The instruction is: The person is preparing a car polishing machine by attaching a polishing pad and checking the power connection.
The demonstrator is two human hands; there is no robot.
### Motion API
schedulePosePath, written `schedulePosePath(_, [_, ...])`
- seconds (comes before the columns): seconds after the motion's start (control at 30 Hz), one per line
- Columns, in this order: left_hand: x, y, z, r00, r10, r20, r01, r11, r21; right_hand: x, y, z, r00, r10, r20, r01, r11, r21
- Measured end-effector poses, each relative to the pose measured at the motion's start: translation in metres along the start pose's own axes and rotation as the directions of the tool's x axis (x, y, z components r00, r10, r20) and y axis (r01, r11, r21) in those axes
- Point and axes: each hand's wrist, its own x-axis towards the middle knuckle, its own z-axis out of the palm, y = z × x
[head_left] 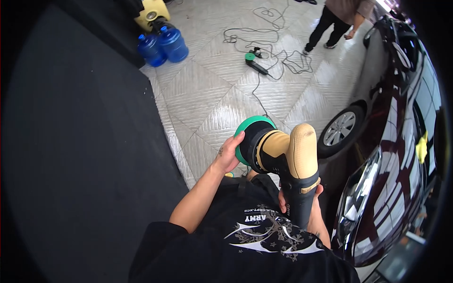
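A black and tan car polisher [270, 148] is held up in front of my chest, its head tilted to the left. My left hand [230, 152] grips the green foam pad [244, 123] at its rim, thumb on the black backing side. Around the black body of the polisher, below the tan rubber grip [303, 150], my right hand [318, 191] is closed; most of its fingers are hidden behind the tool. The pad's working face is turned away from me and mostly hidden.
A dark, glossy car [385, 184] stands close on my right, a yellow cloth [422, 148] on it. A second polisher [256, 65] and tangled cords [297, 63] lie on the tiled floor. Blue water jugs [173, 44] stand near the dark wall [88, 141]. Another person [331, 24] stands ahead.
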Motion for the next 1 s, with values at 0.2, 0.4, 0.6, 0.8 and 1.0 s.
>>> schedulePosePath(0.2, [0.009,-0.015,0.009,0.988,0.067,-0.136,-0.068,0.998,-0.008,0.027,-0.039,-0.022,0.985,0.127,0.116,-0.154,0.951,0.267])
schedulePosePath(0.4, [0.018,-0.007,0.016,0.990,0.078,-0.119,-0.086,0.994,-0.061,0.040,-0.057,-0.038,0.969,0.174,0.175,-0.225,0.916,0.333])
schedulePosePath(0.6, [0.023,0.005,0.005,0.991,0.112,-0.071,-0.116,0.991,-0.062,0.058,-0.069,-0.025,0.970,0.173,0.171,-0.214,0.942,0.259])
schedulePosePath(0.8, [0.023,0.016,-0.002,0.992,0.124,-0.011,-0.124,0.985,-0.124,0.069,-0.065,-0.014,0.975,0.181,0.130,-0.207,0.951,0.229])
schedulePosePath(1.0, [0.024,0.026,-0.010,0.994,0.105,0.008,-0.103,0.984,-0.145,0.078,-0.064,0.006,0.988,0.150,0.026,-0.152,0.976,0.159])
